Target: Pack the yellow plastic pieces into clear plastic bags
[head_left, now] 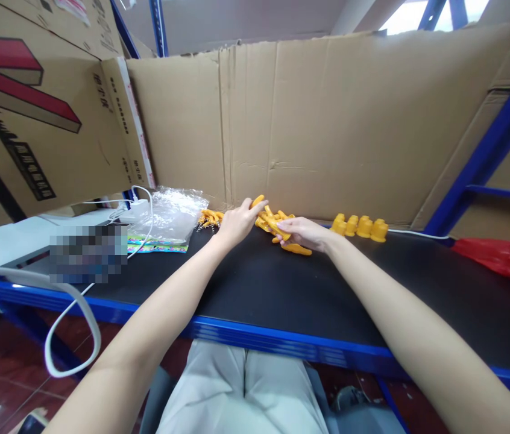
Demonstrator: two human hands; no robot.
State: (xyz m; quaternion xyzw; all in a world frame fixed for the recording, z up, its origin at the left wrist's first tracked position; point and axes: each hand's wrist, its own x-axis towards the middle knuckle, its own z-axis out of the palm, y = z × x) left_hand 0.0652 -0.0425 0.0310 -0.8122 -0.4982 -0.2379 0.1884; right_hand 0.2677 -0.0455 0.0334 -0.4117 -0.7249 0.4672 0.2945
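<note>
And here, in the right hand (304,232), a yellow plastic part (277,227) is held just above the tabletop (259,289), clamped between thumb and fingers. Right up against it, the left hand (237,223) is bent over the same cluster; an orange-yellow tip (258,199) is seen poking up at its fingers, but whether they are clamped on it cannot be told. Below the right hand, a flat yellow piece (298,248) is laid on the black surface. Out to the right, yellow cup-shaped parts (364,227) are lined up near the cardboard panel (336,132), with a red plastic bag (503,259) spread farther along. Beyond the left wrist, small orange pieces (210,217) are heaped, and beside them clear plastic bags (171,211) are piled
</note>
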